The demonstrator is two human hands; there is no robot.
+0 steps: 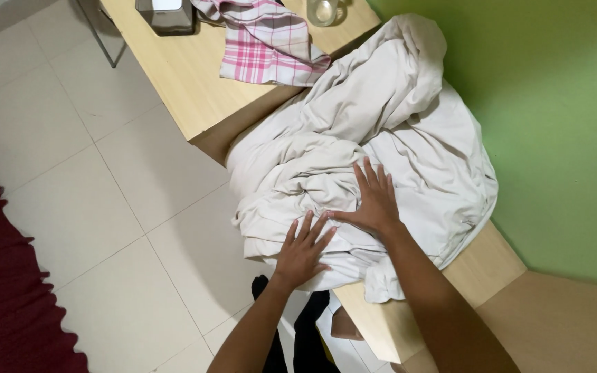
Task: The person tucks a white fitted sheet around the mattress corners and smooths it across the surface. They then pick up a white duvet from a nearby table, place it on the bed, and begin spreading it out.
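Sheet (381,138), cream, heaped on the wooden bench (181,76), one edge spilling over the front | head view: my left hand (303,252) lies flat, fingers spread, pinning that overhanging edge | my right hand (374,200), flat and spread, presses the bunched middle down | pink checked cloth (264,45) lies beyond, clear of the heap.

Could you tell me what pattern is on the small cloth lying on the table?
A pink-and-white check, on the cloth in the head view.
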